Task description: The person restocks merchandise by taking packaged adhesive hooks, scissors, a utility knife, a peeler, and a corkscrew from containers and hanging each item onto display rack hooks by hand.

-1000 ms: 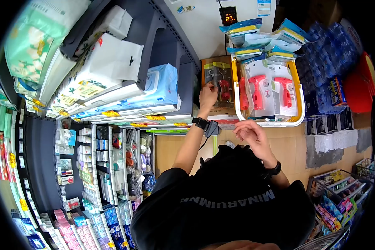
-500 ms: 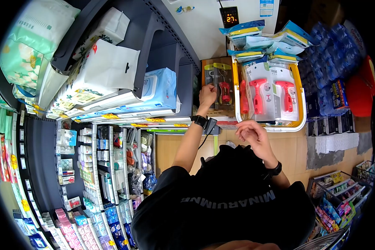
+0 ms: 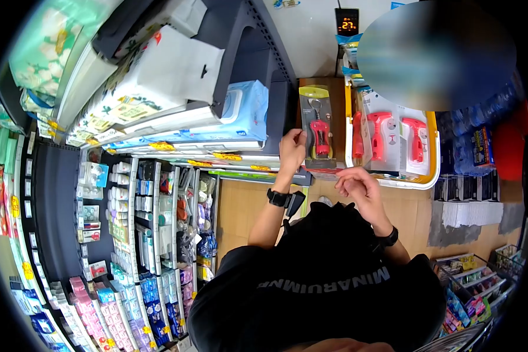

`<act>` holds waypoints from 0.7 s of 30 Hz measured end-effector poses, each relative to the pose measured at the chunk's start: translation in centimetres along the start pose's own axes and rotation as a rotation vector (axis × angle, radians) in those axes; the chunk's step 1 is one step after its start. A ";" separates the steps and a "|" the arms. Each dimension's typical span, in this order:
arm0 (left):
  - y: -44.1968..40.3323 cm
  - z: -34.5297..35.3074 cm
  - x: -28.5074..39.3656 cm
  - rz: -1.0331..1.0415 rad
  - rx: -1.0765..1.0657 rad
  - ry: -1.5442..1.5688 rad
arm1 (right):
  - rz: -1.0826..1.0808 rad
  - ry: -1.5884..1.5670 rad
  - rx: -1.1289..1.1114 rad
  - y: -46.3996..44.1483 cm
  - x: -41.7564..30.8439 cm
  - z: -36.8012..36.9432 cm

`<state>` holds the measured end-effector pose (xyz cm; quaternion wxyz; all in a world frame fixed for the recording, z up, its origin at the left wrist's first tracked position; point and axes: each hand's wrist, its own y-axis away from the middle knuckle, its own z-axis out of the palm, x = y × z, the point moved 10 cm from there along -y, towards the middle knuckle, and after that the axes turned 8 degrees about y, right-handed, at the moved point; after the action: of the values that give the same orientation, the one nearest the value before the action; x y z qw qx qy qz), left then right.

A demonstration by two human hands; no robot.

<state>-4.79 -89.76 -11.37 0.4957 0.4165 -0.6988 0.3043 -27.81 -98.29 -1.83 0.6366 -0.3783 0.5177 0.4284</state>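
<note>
My left hand (image 3: 293, 154) is at the left edge of a blister pack (image 3: 319, 134) with a red-handled corkscrew and a yellow-green header. Its fingers are curled closed by the pack's side; what lies between them is hidden. The pack lies on a brown cardboard surface (image 3: 338, 111). Just in front of a white and yellow basket (image 3: 413, 183), my right hand (image 3: 361, 188) hovers with loosely bent fingers and nothing visible in it. Inside the basket are carded red-handled tools (image 3: 381, 136), upright side by side.
Left of the hands, a dark shelf holds a blue wipes pack (image 3: 246, 111) and white paper packs (image 3: 170, 76). A large blurred round shape (image 3: 434, 53) covers the upper right. Wrapped bottles (image 3: 481, 132) stand beyond the basket. Stocked racks (image 3: 152, 234) line the lower left.
Two packs showed side by side on the cardboard; now only the corkscrew pack is visible. My left hand has moved slightly down. The view has shifted, and the blurred shape has appeared.
</note>
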 end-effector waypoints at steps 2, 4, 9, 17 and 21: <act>1.9 -1.5 0.6 0.033 0.020 0.029 | 0.017 0.002 -0.031 -0.2 0.0 1.1; 3.8 -2.9 0.9 0.043 0.026 0.083 | 0.001 0.049 -0.060 -0.4 -0.2 2.2; 9.5 -7.3 1.0 -0.032 0.036 0.140 | -0.064 0.116 -0.031 -1.3 0.8 4.5; 17.3 -14.2 -1.1 -0.109 0.164 0.234 | 0.028 0.612 -0.082 -1.6 6.1 7.9; 21.2 -18.2 -2.7 -0.191 0.222 0.309 | 0.110 0.468 -0.358 -0.7 8.0 14.2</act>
<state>-15.07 -63.82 -8.34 0.5748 0.4812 -0.5338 0.3912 -21.59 -84.20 -7.16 0.3988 -0.5446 0.5863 0.4478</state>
